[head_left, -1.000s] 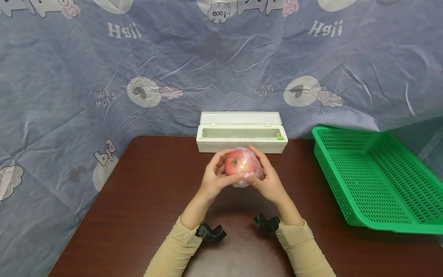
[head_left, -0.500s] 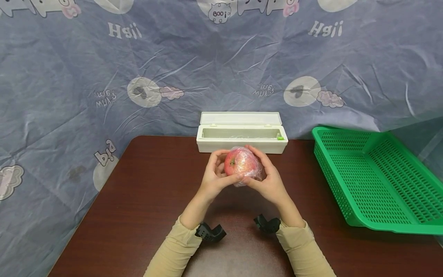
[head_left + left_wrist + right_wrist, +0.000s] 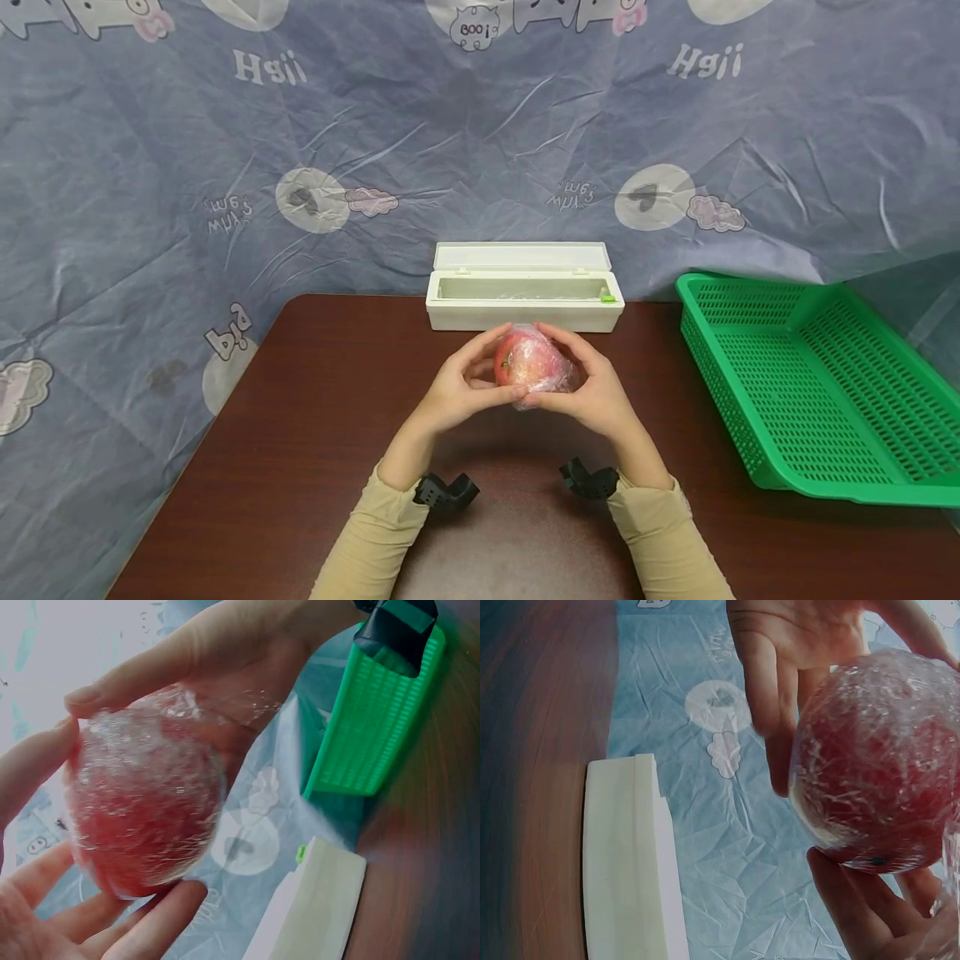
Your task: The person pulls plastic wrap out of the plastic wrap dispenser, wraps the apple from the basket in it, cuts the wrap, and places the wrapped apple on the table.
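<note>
A red apple (image 3: 528, 358) wrapped in clear cling film is held up above the table between both hands. My left hand (image 3: 457, 383) grips its left side, thumb at the near face and fingers round the far side. From the right, my right hand (image 3: 596, 385) holds it the same way, and the thumb tips nearly meet in front. In the left wrist view the film on the apple (image 3: 146, 802) looks crinkled, with a loose bunch near the right palm. The right wrist view shows the apple (image 3: 881, 761) with loose film at its right edge.
Behind the hands, a white cling film box (image 3: 525, 315) stands at the table's back edge with its lid raised. A green plastic basket (image 3: 772, 467) sits at the right. A printed blue-grey cloth (image 3: 480, 150) hangs behind the dark brown table (image 3: 315, 433).
Both hands have lowered slightly and the wrists have spread apart. The apple has turned a little, so its stem now faces more to the left.
</note>
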{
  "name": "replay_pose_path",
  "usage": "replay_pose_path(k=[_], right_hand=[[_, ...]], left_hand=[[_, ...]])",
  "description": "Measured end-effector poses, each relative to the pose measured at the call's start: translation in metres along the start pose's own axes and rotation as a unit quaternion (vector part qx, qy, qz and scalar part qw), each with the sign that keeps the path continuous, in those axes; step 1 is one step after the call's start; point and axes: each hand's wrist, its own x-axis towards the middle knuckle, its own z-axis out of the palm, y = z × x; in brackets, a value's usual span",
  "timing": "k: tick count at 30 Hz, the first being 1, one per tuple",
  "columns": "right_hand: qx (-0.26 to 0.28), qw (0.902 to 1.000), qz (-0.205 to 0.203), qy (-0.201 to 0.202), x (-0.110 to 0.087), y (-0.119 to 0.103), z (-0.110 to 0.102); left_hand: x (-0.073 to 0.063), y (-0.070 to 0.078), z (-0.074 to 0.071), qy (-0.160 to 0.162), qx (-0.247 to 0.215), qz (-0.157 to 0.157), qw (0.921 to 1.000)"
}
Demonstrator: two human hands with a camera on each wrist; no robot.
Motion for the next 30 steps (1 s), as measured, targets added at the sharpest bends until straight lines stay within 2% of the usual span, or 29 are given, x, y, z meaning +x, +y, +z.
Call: replay_pose_path(k=[3,5,8,15,19,22,26,30], right_hand=[[-0.013,0.9999,-0.001,-0.003,0.0,-0.011,0.0],[-0.021,0.9998,-0.002,-0.004,0.0,-0.018,0.0],[-0.032,0.9994,0.0,-0.01,0.0,-0.021,0.001],[-0.031,0.999,0.012,-0.03,0.0,-0.023,0.005],[-0.032,0.9984,0.004,-0.047,0.0,-0.023,0.004],[-0.035,0.9985,-0.012,-0.039,0.0,-0.023,0.004],[-0.041,0.9987,-0.029,-0.01,0.0,-0.023,0.006],[-0.043,0.9981,-0.044,0.005,0.002,-0.02,0.009]], left_hand=[[0.0,0.0,-0.002,-0.017,-0.008,-0.006,0.9998],[-0.001,0.0,-0.002,-0.015,0.0,-0.014,0.9998],[-0.001,0.002,-0.001,-0.003,0.014,-0.02,0.9997],[-0.003,0.023,0.007,0.024,0.04,-0.009,0.9989],[-0.001,0.024,0.011,0.045,0.035,-0.018,0.9982],[0.0,0.022,0.014,0.058,0.037,-0.018,0.9975],[0.001,0.017,0.02,0.069,0.045,-0.006,0.9966],[0.002,0.004,0.024,0.077,0.023,-0.003,0.9967]])
